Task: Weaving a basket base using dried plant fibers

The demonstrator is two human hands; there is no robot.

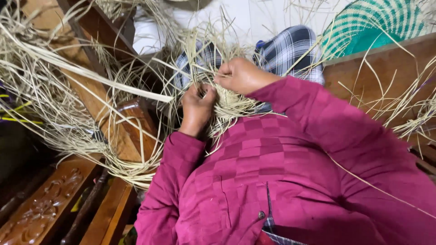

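My left hand (196, 110) and my right hand (240, 75) meet over a small woven piece of pale straw (231, 103) in my lap. Both hands are closed on its strands, the left pinching from below, the right gripping from above. Long loose straw strips (136, 88) fan out from the piece to the left. I wear a magenta checked top (272, 172), and blue plaid cloth (290, 47) covers my legs behind the hands.
A big heap of dry straw (50, 90) lies over carved wooden furniture (45, 204) at left. A green and white woven basket (368, 22) sits at top right behind a wooden board (386, 68). White floor (254, 16) shows beyond.
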